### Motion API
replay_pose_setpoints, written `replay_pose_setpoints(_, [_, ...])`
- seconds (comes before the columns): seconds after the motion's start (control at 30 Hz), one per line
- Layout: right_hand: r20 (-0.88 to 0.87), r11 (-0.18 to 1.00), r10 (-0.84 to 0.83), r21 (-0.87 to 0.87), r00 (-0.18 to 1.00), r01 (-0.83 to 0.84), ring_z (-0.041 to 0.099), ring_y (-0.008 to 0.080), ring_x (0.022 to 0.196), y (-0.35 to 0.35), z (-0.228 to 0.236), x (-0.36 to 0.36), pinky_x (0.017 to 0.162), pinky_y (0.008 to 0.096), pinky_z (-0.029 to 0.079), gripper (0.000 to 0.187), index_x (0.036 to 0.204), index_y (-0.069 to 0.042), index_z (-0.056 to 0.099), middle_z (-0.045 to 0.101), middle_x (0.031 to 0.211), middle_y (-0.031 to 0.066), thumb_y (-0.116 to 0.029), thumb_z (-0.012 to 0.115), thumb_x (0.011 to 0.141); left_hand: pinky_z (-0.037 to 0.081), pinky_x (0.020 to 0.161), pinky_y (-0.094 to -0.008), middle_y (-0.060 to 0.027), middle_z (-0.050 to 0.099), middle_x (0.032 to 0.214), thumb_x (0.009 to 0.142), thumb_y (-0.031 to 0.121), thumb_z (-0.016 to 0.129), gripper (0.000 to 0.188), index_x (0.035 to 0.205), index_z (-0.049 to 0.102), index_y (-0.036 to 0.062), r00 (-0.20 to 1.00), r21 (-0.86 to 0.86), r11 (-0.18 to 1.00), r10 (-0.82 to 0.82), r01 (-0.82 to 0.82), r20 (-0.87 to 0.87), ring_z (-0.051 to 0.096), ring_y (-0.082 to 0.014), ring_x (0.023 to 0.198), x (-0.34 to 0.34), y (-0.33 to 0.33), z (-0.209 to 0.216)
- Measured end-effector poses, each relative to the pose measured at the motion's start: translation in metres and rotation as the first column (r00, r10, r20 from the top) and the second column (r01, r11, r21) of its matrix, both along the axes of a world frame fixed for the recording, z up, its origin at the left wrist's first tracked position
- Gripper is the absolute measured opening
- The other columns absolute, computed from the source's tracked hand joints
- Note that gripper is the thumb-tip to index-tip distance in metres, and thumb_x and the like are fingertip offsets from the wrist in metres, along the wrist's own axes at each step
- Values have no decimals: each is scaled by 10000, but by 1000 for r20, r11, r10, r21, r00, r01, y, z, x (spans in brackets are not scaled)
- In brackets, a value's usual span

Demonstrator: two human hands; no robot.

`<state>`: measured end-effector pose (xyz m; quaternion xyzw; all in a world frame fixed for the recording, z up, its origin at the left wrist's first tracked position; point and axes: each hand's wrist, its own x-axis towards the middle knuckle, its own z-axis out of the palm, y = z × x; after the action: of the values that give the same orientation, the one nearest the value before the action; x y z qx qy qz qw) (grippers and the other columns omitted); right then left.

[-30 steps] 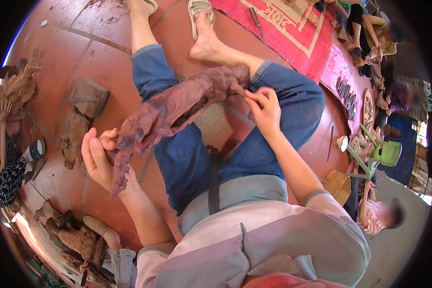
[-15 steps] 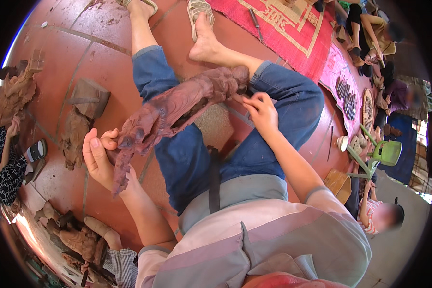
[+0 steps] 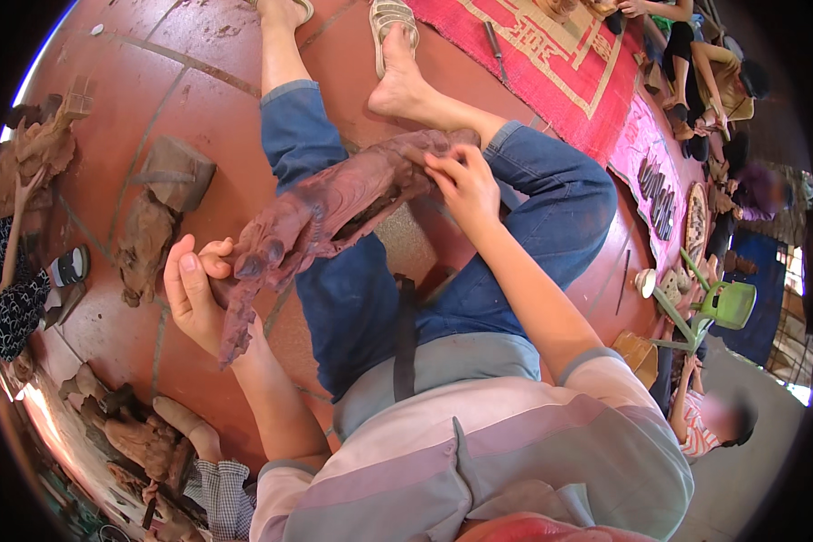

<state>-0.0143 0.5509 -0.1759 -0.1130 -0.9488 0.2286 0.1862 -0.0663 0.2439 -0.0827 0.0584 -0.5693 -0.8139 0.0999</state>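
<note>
A reddish-brown carved wooden figure [image 3: 334, 200] lies slantwise across my lap, resting over my left thigh. Folds and knobs are cut into its surface, and a long hollow runs along its near side. My left hand [image 3: 195, 287] is closed round the figure's lower-left end, the thumb up and some fingers behind the wood. Against its upper-right part presses my right hand [image 3: 468, 185], the fingers bent together in a pinch. Whatever small thing those fingertips may hold is too hidden to name.
On the tiled floor to the left lie a wood block [image 3: 179, 172] and a rough carving [image 3: 142, 244]. Other people work at both sides. A red mat [image 3: 551, 63] with a chisel-like tool [image 3: 494, 45], a pink cloth [image 3: 637, 158] bearing several tools, and a green chair [image 3: 728, 305] are ahead and right.
My right hand has moved left and up along the figure, from beside its far end onto its surface. My left hand keeps its hold; the whole view has shifted slightly.
</note>
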Motion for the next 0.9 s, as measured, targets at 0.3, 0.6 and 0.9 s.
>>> replay_pose_setpoints(0.3, [-44,1000,-21,5,999,22,600,227,835,4,7,5,699,331,496,126,871,-131,717,572,914,42,-193,730,762,502,866,-386,-141,624,827,949,162,507,305,1127,525,-85,999,-58,997,-46,48,23,630,-254,857,-5,0,1])
replay_pose_setpoints(0.6, [2,999,-40,21,999,40,587,245,847,-2,1,11,694,362,498,127,903,-183,708,551,935,24,-230,709,784,499,866,-389,-137,618,805,967,138,475,276,1115,528,-90,997,-41,997,-72,72,0,630,-253,867,2,-4,-4])
replay_pose_setpoints(0.9, [-25,997,-47,-62,999,46,591,245,868,-6,-3,-1,713,339,499,127,892,-154,716,553,954,48,-208,719,778,502,858,-391,-138,616,797,961,145,491,279,1114,533,-84,993,-43,994,-104,102,-53,624,-249,858,-2,-4,-5])
